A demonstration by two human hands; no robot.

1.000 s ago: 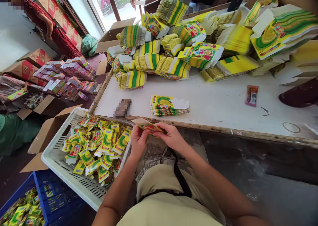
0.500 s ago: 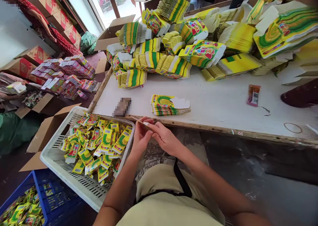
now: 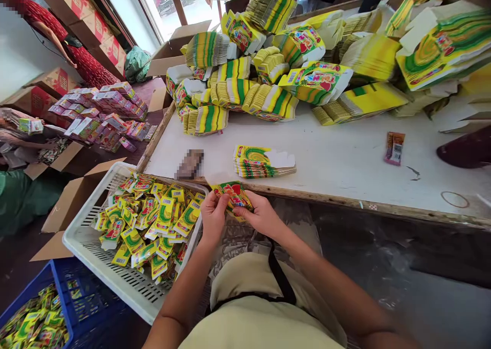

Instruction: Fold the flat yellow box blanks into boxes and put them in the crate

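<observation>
Between my two hands is a yellow and green printed carton [image 3: 233, 193], its bright face turned up, just off the table's front edge. My left hand [image 3: 213, 213] pinches its left side with the thumb on top. On its right side my right hand [image 3: 263, 215] grips it, thumb along the lower edge. A short stack of flat cartons [image 3: 251, 157] lies on the white table [image 3: 337, 159] beyond my hands. To the left, a white plastic basket [image 3: 103, 272] holds many small yellow cartons [image 3: 164, 213].
Bundles of flat cartons [image 3: 238, 90] are heaped along the table's back. A small wrapped packet [image 3: 394, 148] and a rubber band [image 3: 454, 199] lie at right. A blue crate [image 3: 92, 300] stands lower left. A person in red [image 3: 82, 55] is by stacked boxes [image 3: 86, 21].
The carton was edge-on and mostly hidden between my fingers; now its printed face shows and my hands are spread to either side of it.
</observation>
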